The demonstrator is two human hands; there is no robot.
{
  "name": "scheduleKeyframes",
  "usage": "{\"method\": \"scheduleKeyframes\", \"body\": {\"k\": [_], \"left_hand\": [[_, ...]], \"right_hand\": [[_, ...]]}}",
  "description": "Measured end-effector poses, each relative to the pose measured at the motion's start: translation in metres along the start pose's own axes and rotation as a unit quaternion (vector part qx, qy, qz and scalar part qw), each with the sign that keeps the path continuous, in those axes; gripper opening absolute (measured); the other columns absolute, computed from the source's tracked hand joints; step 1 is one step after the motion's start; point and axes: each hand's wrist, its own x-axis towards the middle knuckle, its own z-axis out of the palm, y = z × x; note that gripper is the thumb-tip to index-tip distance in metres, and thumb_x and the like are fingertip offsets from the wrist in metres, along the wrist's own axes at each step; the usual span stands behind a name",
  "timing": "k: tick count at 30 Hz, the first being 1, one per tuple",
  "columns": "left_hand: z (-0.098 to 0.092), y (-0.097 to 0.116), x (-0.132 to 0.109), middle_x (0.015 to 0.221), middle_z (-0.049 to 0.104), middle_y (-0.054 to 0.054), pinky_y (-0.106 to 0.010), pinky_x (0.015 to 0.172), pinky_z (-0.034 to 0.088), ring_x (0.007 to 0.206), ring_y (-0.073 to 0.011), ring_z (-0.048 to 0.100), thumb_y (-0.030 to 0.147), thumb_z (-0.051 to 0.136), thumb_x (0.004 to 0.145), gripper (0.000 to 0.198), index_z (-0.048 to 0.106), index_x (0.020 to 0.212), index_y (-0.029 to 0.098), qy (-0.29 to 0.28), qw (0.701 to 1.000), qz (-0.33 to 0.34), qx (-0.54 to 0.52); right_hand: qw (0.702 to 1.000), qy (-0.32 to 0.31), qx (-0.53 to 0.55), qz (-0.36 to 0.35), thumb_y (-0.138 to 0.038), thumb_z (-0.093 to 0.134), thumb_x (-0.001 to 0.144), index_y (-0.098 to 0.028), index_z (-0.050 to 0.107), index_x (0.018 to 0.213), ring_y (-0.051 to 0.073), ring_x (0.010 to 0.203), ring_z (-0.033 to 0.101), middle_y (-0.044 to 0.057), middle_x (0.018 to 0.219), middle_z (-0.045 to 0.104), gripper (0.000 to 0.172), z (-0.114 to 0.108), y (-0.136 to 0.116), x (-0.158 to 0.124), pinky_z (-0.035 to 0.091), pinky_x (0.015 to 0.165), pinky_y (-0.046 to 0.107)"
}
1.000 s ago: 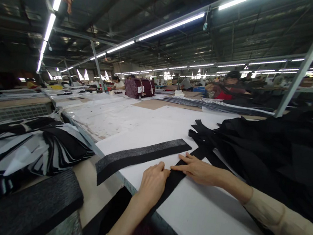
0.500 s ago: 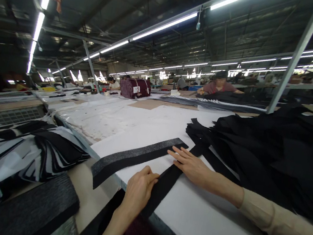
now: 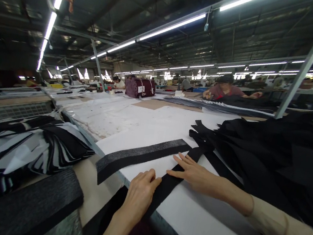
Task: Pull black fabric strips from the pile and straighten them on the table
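Observation:
A black fabric strip point(image 3: 166, 187) runs slantwise over the white-covered table point(image 3: 203, 215) and down past its near edge. My left hand point(image 3: 139, 195) is closed, thumb and forefinger pinching the strip's left edge; the fingertips are partly hidden. Farther up the same strip, my right hand point(image 3: 195, 174) lies palm down with fingers spread, holding nothing. Left of my hands, a second strip point(image 3: 142, 154), half grey and half black, lies flat, one end hanging over the table edge.
A large heap of black fabric strips point(image 3: 281, 148) covers the right side. To the left are black-and-white layered cloth pieces point(image 3: 51, 149) and a thick grey-black stack point(image 3: 29, 196). Maroon bundles point(image 3: 140, 87) stand farther back, and a co-worker point(image 3: 225, 90) is across the table.
My right hand has spread its fingers and slid slightly along the strip, with the thumb now on it. My left hand keeps its pinch. The whole view has shifted a little.

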Motion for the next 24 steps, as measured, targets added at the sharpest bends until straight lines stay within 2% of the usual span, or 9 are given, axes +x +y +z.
{"method": "scheduleKeyframes", "body": {"k": [3, 5, 7, 9, 11, 15, 18, 21, 24], "left_hand": [[-0.002, -0.002, -0.002, 0.083, 0.056, -0.002, -0.025, 0.067, 0.042, 0.073, -0.0149, 0.053, 0.014, 0.04, 0.089, 0.028, 0.065, 0.097, 0.024, -0.004, 0.999, -0.013, -0.029], [-0.006, -0.006, -0.008, 0.082, 0.056, -0.002, -0.024, 0.067, 0.043, 0.073, -0.0143, 0.054, 0.016, 0.041, 0.089, 0.026, 0.064, 0.099, 0.023, -0.003, 0.995, -0.039, -0.095], [-0.011, -0.011, -0.018, 0.081, 0.056, -0.001, -0.022, 0.066, 0.043, 0.072, -0.0131, 0.055, 0.016, 0.043, 0.088, 0.024, 0.064, 0.097, 0.022, -0.003, 0.982, -0.071, -0.176], [-0.015, -0.014, -0.027, 0.078, 0.055, -0.001, -0.021, 0.064, 0.043, 0.071, -0.0123, 0.055, 0.016, 0.043, 0.088, 0.023, 0.065, 0.092, 0.022, 0.003, 0.969, -0.088, -0.229], [-0.015, -0.015, -0.036, 0.077, 0.055, -0.002, -0.021, 0.063, 0.043, 0.07, -0.0126, 0.055, 0.016, 0.041, 0.089, 0.025, 0.065, 0.091, 0.022, 0.024, 0.97, -0.081, -0.228], [-0.007, -0.015, -0.043, 0.076, 0.054, -0.003, -0.026, 0.064, 0.042, 0.069, -0.0149, 0.052, 0.015, 0.036, 0.09, 0.03, 0.064, 0.095, 0.021, 0.086, 0.989, -0.005, -0.123], [-0.003, -0.017, -0.044, 0.074, 0.053, -0.004, -0.028, 0.063, 0.041, 0.068, -0.0158, 0.05, 0.014, 0.036, 0.09, 0.028, 0.064, 0.092, 0.019, 0.119, 0.989, 0.043, -0.083], [-0.003, -0.017, -0.037, 0.075, 0.053, -0.004, -0.027, 0.063, 0.041, 0.069, -0.0156, 0.05, 0.013, 0.037, 0.089, 0.027, 0.063, 0.09, 0.019, 0.105, 0.99, 0.035, -0.085], [-0.001, -0.01, -0.019, 0.075, 0.054, -0.003, -0.027, 0.063, 0.041, 0.07, -0.0157, 0.051, 0.013, 0.041, 0.088, 0.024, 0.064, 0.087, 0.021, 0.07, 0.995, 0.008, -0.072]], "right_hand": [[0.998, 0.042, -0.008, -0.045, 0.004, 0.033, 0.076, -0.008, 0.044, 0.131, 0.023, 0.132, 0.022, 0.016, 0.143, 0.027, 0.057, 0.008, -0.013, 0.003, 0.023, 0.109, 0.039], [0.998, 0.021, 0.016, -0.053, 0.005, 0.03, 0.073, -0.002, 0.038, 0.133, 0.019, 0.129, 0.031, 0.017, 0.141, 0.031, 0.061, 0.009, -0.018, 0.004, 0.032, 0.105, 0.032], [0.998, 0.0, 0.04, -0.045, 0.007, 0.03, 0.068, -0.001, 0.036, 0.134, 0.018, 0.128, 0.033, 0.016, 0.141, 0.031, 0.067, 0.005, -0.02, 0.005, 0.033, 0.104, 0.031], [0.997, -0.015, 0.064, -0.041, 0.009, 0.031, 0.063, -0.004, 0.036, 0.135, 0.019, 0.129, 0.031, 0.014, 0.142, 0.031, 0.073, 0.001, -0.019, 0.005, 0.03, 0.106, 0.031], [0.995, -0.03, 0.083, -0.037, 0.01, 0.031, 0.061, -0.011, 0.034, 0.137, 0.019, 0.129, 0.03, 0.01, 0.144, 0.027, 0.079, -0.003, -0.019, 0.005, 0.029, 0.107, 0.031], [0.995, -0.064, 0.074, -0.029, 0.011, 0.033, 0.064, -0.031, 0.033, 0.137, 0.025, 0.131, 0.022, 0.004, 0.148, 0.016, 0.084, -0.006, -0.027, 0.005, 0.033, 0.104, 0.037], [0.994, -0.086, 0.059, -0.027, 0.012, 0.035, 0.066, -0.033, 0.034, 0.137, 0.03, 0.131, 0.019, 0.006, 0.149, 0.013, 0.084, -0.008, -0.033, 0.005, 0.036, 0.101, 0.039], [0.994, -0.083, 0.069, -0.031, 0.013, 0.034, 0.065, -0.032, 0.035, 0.136, 0.029, 0.131, 0.02, 0.008, 0.148, 0.016, 0.084, -0.011, -0.03, 0.003, 0.034, 0.102, 0.038], [0.995, -0.074, 0.057, -0.014, 0.013, 0.033, 0.065, -0.032, 0.036, 0.136, 0.027, 0.131, 0.023, 0.007, 0.147, 0.022, 0.084, -0.012, -0.018, 0.0, 0.034, 0.102, 0.039]]}}
